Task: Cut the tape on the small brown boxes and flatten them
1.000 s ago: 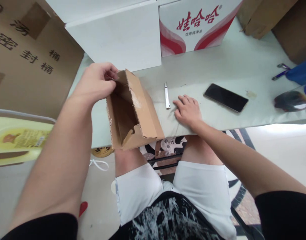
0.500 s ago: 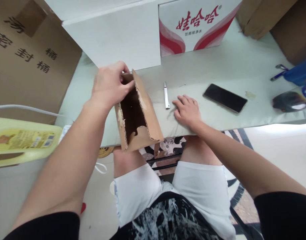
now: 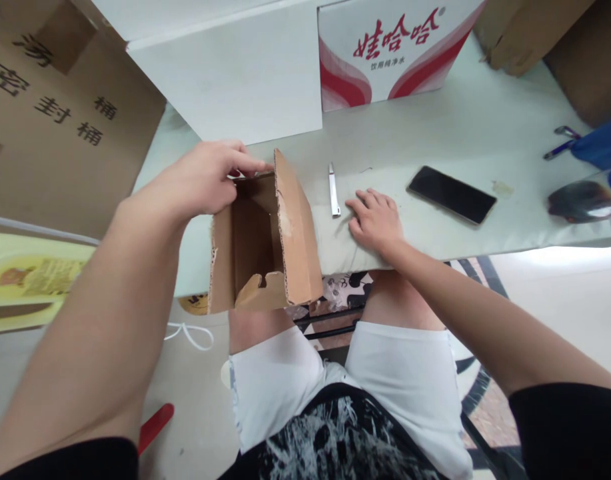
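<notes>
A small open-topped cardboard box (image 3: pixel 300 247) stands at the table's near edge, its front part jutting past it. Its rims are ragged, and the low front wall has a torn notch. My left hand (image 3: pixel 212 177) is closed on the far left corner of the box, index finger stretched along the back rim; some fingers are hidden behind that wall. Palm down on the tabletop, my right hand (image 3: pixel 375 217) lies with its fingers spread, holding nothing. Just left of its fingertips is a slim white tool with a metal tip (image 3: pixel 334 191), not touching them.
White cartons (image 3: pixel 225 73) and a red-and-white carton (image 3: pixel 385 53) line the back of the table (image 3: pixel 415 133). A black phone (image 3: pixel 451 195) lies to the right, with a dark glossy object (image 3: pixel 582 200) beyond. A large brown carton (image 3: pixel 60 147) and a yellow bottle (image 3: pixel 35 280) are at left.
The box has widened and turned a little, its left wall shifting left and its top opening further. My left hand moved from inside the rim to the far left corner. My right hand stayed put.
</notes>
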### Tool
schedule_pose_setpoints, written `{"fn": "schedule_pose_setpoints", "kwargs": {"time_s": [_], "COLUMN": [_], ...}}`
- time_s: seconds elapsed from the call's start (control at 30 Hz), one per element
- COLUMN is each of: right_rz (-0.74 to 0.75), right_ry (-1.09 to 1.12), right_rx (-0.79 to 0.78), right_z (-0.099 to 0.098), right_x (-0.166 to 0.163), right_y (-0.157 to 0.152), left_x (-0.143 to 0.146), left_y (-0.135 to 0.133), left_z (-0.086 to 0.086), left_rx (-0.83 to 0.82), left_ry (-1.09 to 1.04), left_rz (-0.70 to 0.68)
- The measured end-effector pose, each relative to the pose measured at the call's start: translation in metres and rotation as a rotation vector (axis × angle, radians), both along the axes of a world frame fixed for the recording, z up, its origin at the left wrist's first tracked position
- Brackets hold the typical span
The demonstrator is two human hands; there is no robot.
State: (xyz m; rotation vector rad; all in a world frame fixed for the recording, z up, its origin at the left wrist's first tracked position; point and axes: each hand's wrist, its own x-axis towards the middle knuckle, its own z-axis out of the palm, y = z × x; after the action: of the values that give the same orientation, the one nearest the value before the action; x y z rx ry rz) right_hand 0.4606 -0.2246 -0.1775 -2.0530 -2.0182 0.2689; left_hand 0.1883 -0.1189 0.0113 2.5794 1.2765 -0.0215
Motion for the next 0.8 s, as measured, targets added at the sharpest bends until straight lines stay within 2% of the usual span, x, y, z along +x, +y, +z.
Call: {"fn": "schedule_pose_setpoints", "kwargs": {"time_s": [0.13,0.23,0.37,0.47,0.53,0.63,0.7,0.8], "right_rz": [0.000,-0.002,-0.001,-0.004,-0.008,-0.008,-0.005,-0.005], "right_ry": [-0.002,-0.008,-0.012,-0.015,-0.016,-0.012,-0.010,-0.012], "right_rx": [-0.003,0.000,0.003,0.001,0.002,0.005,0.008,0.018], "right_z": [-0.001,-0.001,0.000,0.001,0.002,0.002,0.002,0.001], "right_x": [0.000,0.000,0.000,0.000,-0.001,-0.001,-0.001,-0.001], "right_y": [0.001,0.001,0.000,0.000,0.000,0.000,0.000,0.000], "left_x": [0.012,0.019,0.022,0.025,0.028,0.028,0.024,0.019], "left_y": [-0.011,-0.019,-0.020,-0.018,-0.016,-0.014,-0.013,-0.017], "left_z": [0.001,-0.006,-0.032,-0.046,-0.047,-0.040,-0.037,-0.045], "left_rx": [-0.076,-0.095,-0.011,-0.105,-0.188,-0.266,-0.288,-0.223], "left_ry": [0.042,-0.135,-0.518,-0.690,-0.761,-0.794,-0.723,-0.612], "left_rz": [0.116,0.210,0.159,0.096,0.082,0.156,0.205,0.217]}}
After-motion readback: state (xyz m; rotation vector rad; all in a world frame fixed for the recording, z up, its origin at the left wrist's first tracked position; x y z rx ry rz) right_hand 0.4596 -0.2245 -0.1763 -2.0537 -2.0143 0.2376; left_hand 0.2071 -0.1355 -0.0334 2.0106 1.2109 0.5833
